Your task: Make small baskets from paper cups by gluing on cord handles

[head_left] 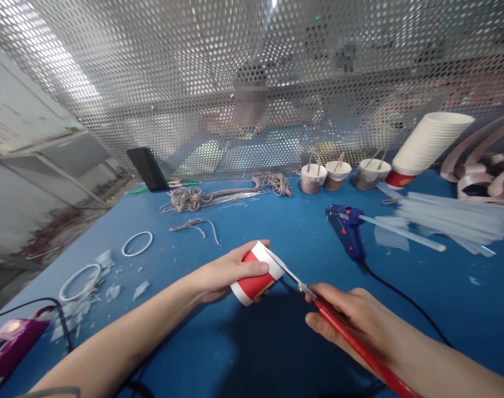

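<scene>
Table (293, 232): blue, smooth top, beneath both left grip (235, 271) and right grip (355, 320); dark shadow (255, 342) below and between the two. Screen (164, 72): perforated grey metal, round holes, along the table's far edge, beyond and above both grips; blurred coloured shapes (260, 145) behind. Wall (25, 74): pale, marked, far out to the left of left grip. Panel (79, 155): grey, with slanted bar (67, 177), same side. Lights: bright strip (56, 44), high to the left; white glare (274, 3) and green point (317, 18), high beyond the grips.
</scene>
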`<state>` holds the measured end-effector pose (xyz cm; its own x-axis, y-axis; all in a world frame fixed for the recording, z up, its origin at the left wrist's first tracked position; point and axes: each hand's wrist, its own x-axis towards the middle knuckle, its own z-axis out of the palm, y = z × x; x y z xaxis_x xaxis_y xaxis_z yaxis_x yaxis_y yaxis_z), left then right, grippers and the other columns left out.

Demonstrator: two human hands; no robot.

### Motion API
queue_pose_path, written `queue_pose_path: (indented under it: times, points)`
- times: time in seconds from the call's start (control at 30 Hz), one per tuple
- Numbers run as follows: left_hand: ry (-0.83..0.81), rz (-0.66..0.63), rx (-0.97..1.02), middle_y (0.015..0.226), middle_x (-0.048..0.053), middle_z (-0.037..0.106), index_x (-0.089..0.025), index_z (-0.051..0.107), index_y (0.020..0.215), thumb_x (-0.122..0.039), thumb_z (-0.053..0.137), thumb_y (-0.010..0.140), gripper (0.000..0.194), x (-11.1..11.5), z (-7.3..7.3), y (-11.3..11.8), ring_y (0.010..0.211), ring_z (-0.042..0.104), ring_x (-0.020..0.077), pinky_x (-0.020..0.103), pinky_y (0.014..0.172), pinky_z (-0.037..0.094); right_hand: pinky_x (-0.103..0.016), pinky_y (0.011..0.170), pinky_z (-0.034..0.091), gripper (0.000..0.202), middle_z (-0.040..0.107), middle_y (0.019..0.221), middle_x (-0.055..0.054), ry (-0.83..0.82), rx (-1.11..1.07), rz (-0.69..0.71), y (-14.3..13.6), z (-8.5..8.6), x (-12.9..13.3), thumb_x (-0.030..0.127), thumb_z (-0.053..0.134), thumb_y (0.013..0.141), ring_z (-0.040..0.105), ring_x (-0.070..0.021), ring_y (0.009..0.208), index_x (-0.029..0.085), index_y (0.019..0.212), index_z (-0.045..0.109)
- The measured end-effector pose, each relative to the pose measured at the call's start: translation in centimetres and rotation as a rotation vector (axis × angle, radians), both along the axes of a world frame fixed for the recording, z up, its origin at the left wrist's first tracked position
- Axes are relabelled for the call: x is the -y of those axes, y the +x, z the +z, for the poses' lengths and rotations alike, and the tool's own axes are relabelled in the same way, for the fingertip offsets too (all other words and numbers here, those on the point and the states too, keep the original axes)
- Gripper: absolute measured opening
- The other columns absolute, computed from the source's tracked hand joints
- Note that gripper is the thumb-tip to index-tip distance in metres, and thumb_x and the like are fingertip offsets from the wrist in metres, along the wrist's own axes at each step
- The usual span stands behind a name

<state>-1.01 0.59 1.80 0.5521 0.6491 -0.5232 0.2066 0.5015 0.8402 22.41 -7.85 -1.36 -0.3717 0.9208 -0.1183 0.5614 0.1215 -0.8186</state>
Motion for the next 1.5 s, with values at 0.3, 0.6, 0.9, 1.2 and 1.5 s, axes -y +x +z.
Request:
queue_pose_path:
  times: [0.3, 0.6, 0.9, 1.2, 1.5]
  points:
    - [0.285, -0.07, -0.231, 0.108, 0.008, 0.059, -0.016, 0.039, 0.133, -0.043, 0.073, 0.068, 0.078, 0.1, 0.5, 0.3, 0.091, 0.056, 0.0191, 0.035, 0.085, 0.046, -0.021, 0.04, 0.025, 0.027, 0.048, 0.052, 0.006, -0.09, 0.02, 0.088, -0.2, 1.5, -0.1, 0.046, 0.044, 0.092, 0.034, -0.0075, 0.043, 0.021, 0.094, 0.055]
    - [0.33, -0.093, -0.253, 0.103, 0.006, 0.06, -0.017, 0.042, 0.13, -0.046, 0.069, 0.071, 0.071, 0.3, 0.7, 0.4, 0.087, 0.057, 0.0186, 0.034, 0.08, 0.048, -0.021, 0.04, 0.025, 0.025, 0.049, 0.049, 0.007, -0.11, 0.005, 0.077, -0.5, 1.9, -0.2, 0.044, 0.045, 0.091, 0.033, -0.0078, 0.042, 0.021, 0.095, 0.054]
    - [0.35, -0.105, -0.307, 0.106, 0.008, 0.059, -0.015, 0.038, 0.134, -0.047, 0.069, 0.07, 0.078, 0.1, 0.6, 0.4, 0.088, 0.056, 0.0194, 0.034, 0.08, 0.047, -0.021, 0.04, 0.026, 0.023, 0.05, 0.05, 0.006, -0.09, 0.008, 0.035, -0.4, 0.6, 0.2, 0.043, 0.047, 0.091, 0.033, -0.007, 0.04, 0.022, 0.091, 0.056]
    - [0.405, -0.069, -0.41, 0.098, 0.007, 0.06, -0.017, 0.03, 0.141, -0.044, 0.068, 0.07, 0.085, 0.5, 0.4, 0.5, 0.078, 0.058, 0.018, 0.032, 0.068, 0.052, -0.022, 0.042, 0.023, 0.026, 0.055, 0.054, 0.004, -0.077, 0.077, 0.084, -0.7, 1.1, -0.5, 0.046, 0.042, 0.092, 0.036, -0.0079, 0.043, 0.022, 0.085, 0.05]
    - [0.368, -0.027, -0.416, 0.083, 0.002, 0.06, -0.024, 0.024, 0.142, -0.036, 0.067, 0.074, 0.082, 1.1, 0.5, 1.0, 0.055, 0.055, 0.0107, 0.025, 0.047, 0.052, -0.023, 0.043, 0.023, 0.022, 0.055, 0.057, 0.004, -0.037, 0.131, 0.078, -0.7, 1.1, -0.5, 0.042, 0.044, 0.092, 0.036, -0.0081, 0.044, 0.022, 0.086, 0.051]
